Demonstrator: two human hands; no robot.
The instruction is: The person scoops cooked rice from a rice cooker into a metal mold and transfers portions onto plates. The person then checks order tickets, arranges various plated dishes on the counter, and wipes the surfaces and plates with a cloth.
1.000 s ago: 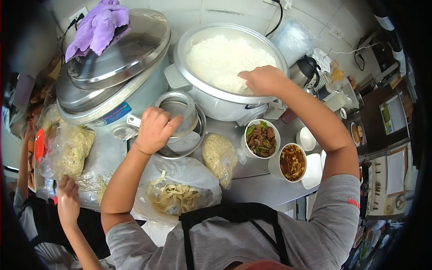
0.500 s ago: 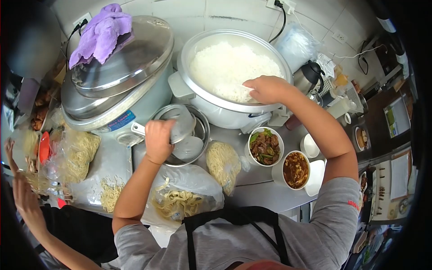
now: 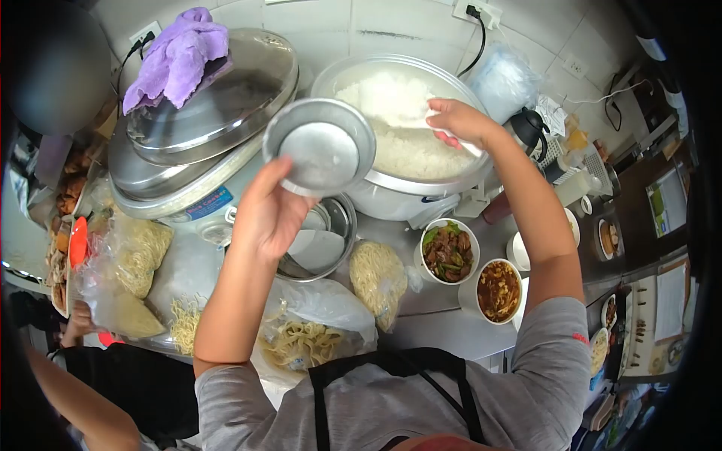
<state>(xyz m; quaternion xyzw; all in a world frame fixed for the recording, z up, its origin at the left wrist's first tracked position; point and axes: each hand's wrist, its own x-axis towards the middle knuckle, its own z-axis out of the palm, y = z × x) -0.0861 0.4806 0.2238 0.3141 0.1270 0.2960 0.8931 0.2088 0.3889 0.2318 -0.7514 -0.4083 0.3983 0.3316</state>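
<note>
My left hand (image 3: pixel 271 214) grips a small round metal bowl (image 3: pixel 319 156) by its side, tilted so its bare inside faces me. It hovers at the left rim of an open rice cooker (image 3: pixel 391 197) full of white rice (image 3: pixel 421 156). In my right hand (image 3: pixel 460 124) is a white rice paddle (image 3: pixel 472 148), its handle showing below the fingers. A heap of rice (image 3: pixel 387 96) hides the paddle's blade, above the cooker. Below my left hand stands a larger metal pot (image 3: pixel 350 233) with another metal vessel in it.
A lidded cooker (image 3: pixel 203 135) with a purple cloth (image 3: pixel 179 56) is on the left. Bagged noodles (image 3: pixel 376 278) and noodles in an opened bag (image 3: pixel 301 342) lie nearer me. A meat dish (image 3: pixel 449 252) and a soup bowl (image 3: pixel 499 292) stand right. A co-worker's arm (image 3: pixel 83 398) is lower left.
My left hand has raised the small metal bowl out of the larger pot, up beside the rice. My right hand has lifted the paddle with rice on it. The co-worker's arm has shifted lower.
</note>
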